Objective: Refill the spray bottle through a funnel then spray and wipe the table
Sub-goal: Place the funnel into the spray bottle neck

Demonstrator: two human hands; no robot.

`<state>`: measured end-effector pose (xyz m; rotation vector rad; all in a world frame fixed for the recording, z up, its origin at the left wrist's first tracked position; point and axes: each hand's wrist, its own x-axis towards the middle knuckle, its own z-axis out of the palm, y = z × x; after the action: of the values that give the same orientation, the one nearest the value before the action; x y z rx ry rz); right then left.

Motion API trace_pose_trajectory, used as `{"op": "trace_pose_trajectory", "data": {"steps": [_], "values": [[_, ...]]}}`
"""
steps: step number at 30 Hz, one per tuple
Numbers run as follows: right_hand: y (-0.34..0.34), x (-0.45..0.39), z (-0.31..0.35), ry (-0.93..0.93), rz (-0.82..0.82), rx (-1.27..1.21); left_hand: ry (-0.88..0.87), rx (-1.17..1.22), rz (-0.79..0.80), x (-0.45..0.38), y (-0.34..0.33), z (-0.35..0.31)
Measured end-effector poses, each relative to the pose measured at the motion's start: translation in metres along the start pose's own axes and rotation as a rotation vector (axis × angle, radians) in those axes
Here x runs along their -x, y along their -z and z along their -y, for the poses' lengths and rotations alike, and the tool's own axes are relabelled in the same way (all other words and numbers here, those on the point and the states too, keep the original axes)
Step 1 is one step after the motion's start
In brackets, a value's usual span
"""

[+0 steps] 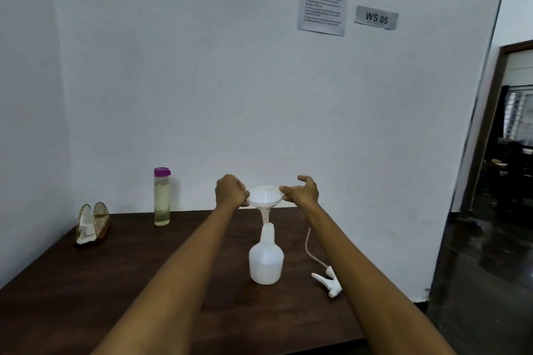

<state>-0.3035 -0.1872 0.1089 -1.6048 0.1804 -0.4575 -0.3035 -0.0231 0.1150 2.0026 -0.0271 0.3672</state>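
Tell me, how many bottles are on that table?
2. A white spray bottle stands near the middle with a funnel in its neck, held by both hands. A clear bottle with a purple cap stands at the back left by the wall. None seem hidden.

funnel (264, 198) in spray bottle (266, 259) | sprayer head (328, 282) right | water bottle (161, 196) behind-left

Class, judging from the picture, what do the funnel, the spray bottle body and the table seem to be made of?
Funnel: probably white translucent plastic; light glows through its bowl.
Spray bottle: likely matte, milky plastic with a cloudy moulded body.
Table: dark brown wood or wood-look laminate, faintly streaked.
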Motion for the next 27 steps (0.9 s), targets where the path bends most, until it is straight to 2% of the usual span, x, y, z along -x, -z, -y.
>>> {"op": "trace_pose_trajectory", "data": {"steps": [8,27], "values": [[0.011,-0.021,-0.024,-0.041,-0.07,0.018,-0.045,0.034,-0.018,-0.004,-0.037,0.009],[0.001,-0.034,-0.029,-0.056,-0.048,-0.05,-0.04,0.058,-0.079,-0.013,-0.042,0.021]]}}
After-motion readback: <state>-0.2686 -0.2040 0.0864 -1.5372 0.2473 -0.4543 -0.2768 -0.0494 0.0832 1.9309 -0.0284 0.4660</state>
